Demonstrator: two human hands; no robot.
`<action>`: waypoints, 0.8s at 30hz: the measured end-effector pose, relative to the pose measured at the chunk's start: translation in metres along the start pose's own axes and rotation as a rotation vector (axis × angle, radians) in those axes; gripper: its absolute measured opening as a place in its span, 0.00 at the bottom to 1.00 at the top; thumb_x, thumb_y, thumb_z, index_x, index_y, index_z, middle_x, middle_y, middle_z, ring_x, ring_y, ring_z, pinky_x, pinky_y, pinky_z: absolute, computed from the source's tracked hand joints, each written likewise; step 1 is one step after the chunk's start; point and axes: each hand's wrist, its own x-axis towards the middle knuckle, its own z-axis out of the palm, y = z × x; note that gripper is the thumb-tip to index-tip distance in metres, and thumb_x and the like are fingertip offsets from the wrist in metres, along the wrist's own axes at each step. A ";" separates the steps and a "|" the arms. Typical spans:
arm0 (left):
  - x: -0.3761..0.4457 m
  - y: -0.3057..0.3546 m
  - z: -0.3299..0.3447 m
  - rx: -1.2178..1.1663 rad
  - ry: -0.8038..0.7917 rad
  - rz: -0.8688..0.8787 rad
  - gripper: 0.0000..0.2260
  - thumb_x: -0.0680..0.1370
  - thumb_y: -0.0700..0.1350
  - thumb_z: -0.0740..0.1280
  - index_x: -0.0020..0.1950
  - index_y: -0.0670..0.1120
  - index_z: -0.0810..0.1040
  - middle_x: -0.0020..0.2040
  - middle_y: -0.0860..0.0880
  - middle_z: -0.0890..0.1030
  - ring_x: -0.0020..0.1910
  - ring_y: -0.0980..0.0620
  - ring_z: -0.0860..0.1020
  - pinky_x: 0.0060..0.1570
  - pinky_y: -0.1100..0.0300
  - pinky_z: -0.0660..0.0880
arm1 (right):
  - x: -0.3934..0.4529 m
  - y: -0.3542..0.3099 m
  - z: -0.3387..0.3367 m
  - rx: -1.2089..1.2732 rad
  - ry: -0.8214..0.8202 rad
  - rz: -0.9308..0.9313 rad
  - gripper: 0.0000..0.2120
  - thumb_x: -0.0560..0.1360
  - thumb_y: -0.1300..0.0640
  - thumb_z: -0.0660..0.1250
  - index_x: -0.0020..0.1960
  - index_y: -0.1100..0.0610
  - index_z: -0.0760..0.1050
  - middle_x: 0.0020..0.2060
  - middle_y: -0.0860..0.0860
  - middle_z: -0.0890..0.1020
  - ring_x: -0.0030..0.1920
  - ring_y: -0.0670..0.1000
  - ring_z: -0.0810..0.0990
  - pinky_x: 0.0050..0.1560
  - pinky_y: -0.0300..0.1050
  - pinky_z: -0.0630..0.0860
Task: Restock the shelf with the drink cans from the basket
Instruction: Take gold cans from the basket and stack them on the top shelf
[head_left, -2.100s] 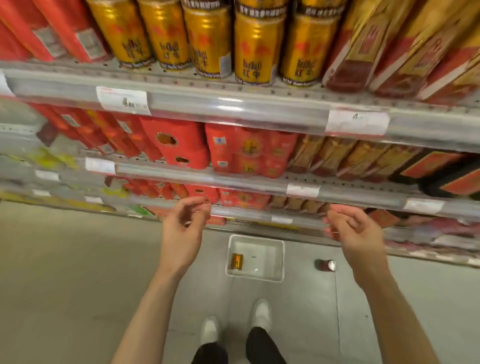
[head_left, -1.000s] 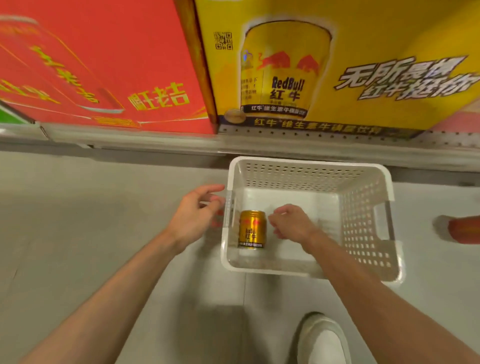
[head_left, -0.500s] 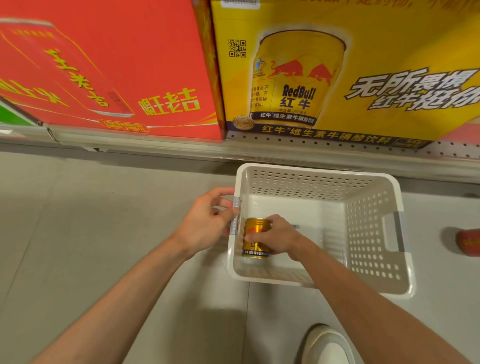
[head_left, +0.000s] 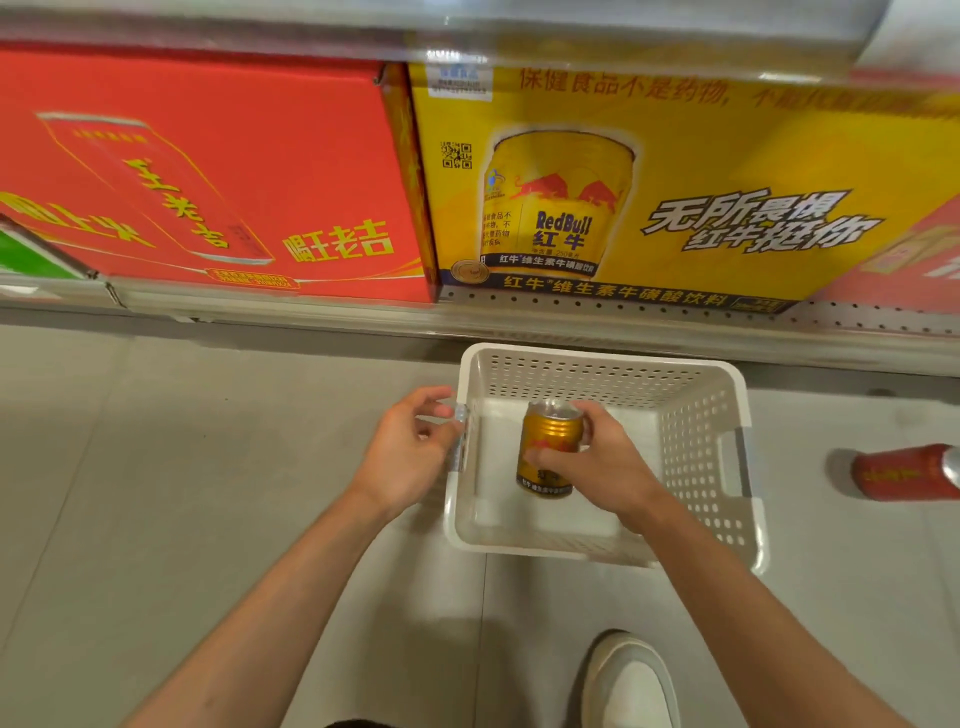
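A white perforated basket (head_left: 701, 415) stands on the grey floor below the bottom shelf (head_left: 571, 322). My right hand (head_left: 597, 462) is shut on a gold drink can (head_left: 548, 436), held upright and lifted above the basket's floor. No other can shows inside the basket. My left hand (head_left: 410, 447) hovers at the basket's left rim with its fingers loosely curled and holds nothing; whether it touches the rim is unclear.
A red carton (head_left: 208, 171) and a yellow carton (head_left: 675, 182) with a can picture fill the bottom shelf. A red can (head_left: 904, 470) lies on its side on the floor right of the basket. My white shoe (head_left: 628, 680) is at the bottom edge.
I went from standing at the upper shelves to crouching over the basket. My right hand closed on the gold can and lifted it. My left hand came to the basket's left rim.
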 end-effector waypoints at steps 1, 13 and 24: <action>-0.007 0.011 -0.004 -0.002 0.038 0.007 0.14 0.80 0.41 0.70 0.65 0.50 0.78 0.54 0.50 0.80 0.47 0.55 0.79 0.43 0.76 0.74 | -0.013 -0.009 -0.007 0.017 0.033 -0.019 0.28 0.71 0.59 0.79 0.67 0.51 0.71 0.54 0.45 0.78 0.51 0.42 0.78 0.44 0.36 0.74; -0.182 0.271 -0.106 -0.240 0.236 0.148 0.09 0.75 0.49 0.71 0.55 0.54 0.82 0.48 0.53 0.85 0.50 0.52 0.83 0.57 0.45 0.80 | -0.237 -0.207 -0.112 0.142 0.304 -0.107 0.32 0.69 0.58 0.80 0.68 0.47 0.71 0.59 0.46 0.79 0.50 0.31 0.77 0.41 0.28 0.73; -0.355 0.543 -0.191 -0.278 0.243 0.215 0.10 0.78 0.37 0.71 0.57 0.48 0.82 0.44 0.56 0.86 0.46 0.56 0.83 0.60 0.37 0.77 | -0.465 -0.455 -0.218 0.179 0.320 -0.201 0.30 0.71 0.61 0.80 0.68 0.50 0.72 0.56 0.47 0.80 0.48 0.36 0.81 0.41 0.30 0.78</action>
